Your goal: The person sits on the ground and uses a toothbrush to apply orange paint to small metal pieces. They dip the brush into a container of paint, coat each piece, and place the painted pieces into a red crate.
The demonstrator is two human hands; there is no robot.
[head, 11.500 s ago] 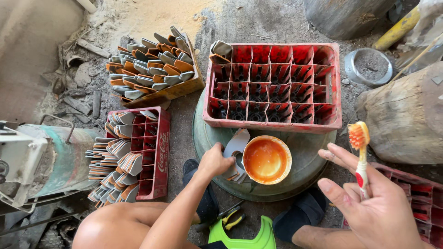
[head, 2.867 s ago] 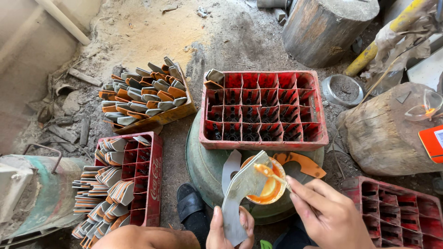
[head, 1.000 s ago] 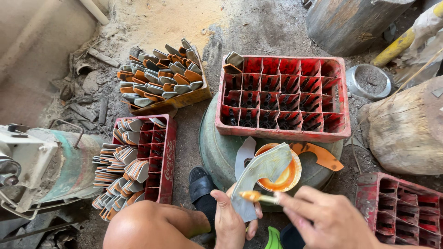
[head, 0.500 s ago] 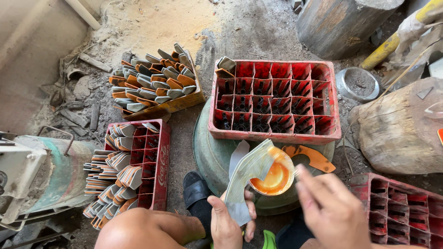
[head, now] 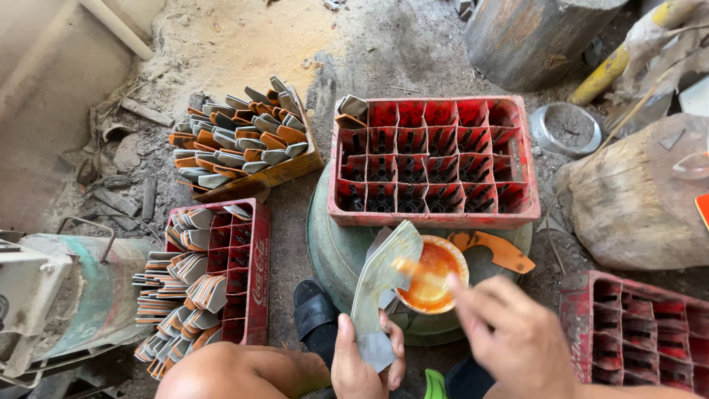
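My left hand (head: pixel 363 363) grips the lower end of a grey curved metal blade (head: pixel 382 275) and holds it upright over the near edge of a green drum (head: pixel 334 253). My right hand (head: pixel 513 341), blurred with motion, holds a small brush whose orange tip (head: pixel 406 266) touches the blade's upper part. Just behind the blade stands a bowl of orange paint (head: pixel 437 275). An orange-painted blade (head: pixel 501 251) lies on the drum to the bowl's right. A red compartment crate (head: pixel 436 159) sits on the far half of the drum, with one piece in its far-left corner.
A red crate (head: pixel 251 275) stuffed with grey and orange blades stands at my left, a yellow crate (head: pixel 284 171) of several more behind it. Another red crate (head: pixel 636 334) is at right, beside a wooden stump (head: pixel 636 193) and a metal bowl (head: pixel 566 127). A machine (head: pixel 44 295) stands far left.
Since the oldest frame my left hand has picked up the grey blade, and my right hand brought the brush down onto it. In the last second the brush strokes across the blade.
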